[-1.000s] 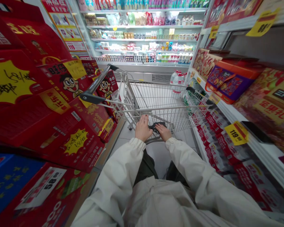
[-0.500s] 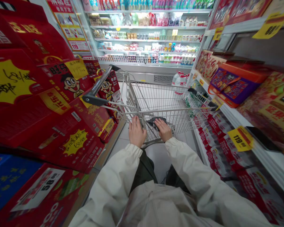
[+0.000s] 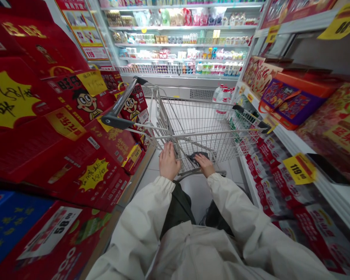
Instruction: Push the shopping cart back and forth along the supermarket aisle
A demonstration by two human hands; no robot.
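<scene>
Both my hands rest on the near end of a wire shopping cart point(image 3: 198, 120), whose grey handle bar point(image 3: 200, 174) runs just below them. My left hand point(image 3: 169, 161) lies over the cart's near rim, fingers pointing forward. My right hand point(image 3: 205, 165) sits on the same rim, its fingertips next to a small black item point(image 3: 196, 156) lying at the basket's near end. I cannot tell what that item is. The basket holds nothing else that I can see. White sleeves cover both my forearms.
Red boxed drink cartons point(image 3: 61, 151) with yellow price tags are stacked along the left. Gift boxes point(image 3: 291, 101) and shrink-wrapped packs point(image 3: 280, 186) line white shelves on the right. A stocked refrigerated case point(image 3: 177, 46) stands ahead, beyond a white tile floor point(image 3: 148, 167).
The shelves and price tags have drifted outward, as the cart and I move forward along the aisle. My left hand sits further left than a second ago, and the black item has shifted slightly.
</scene>
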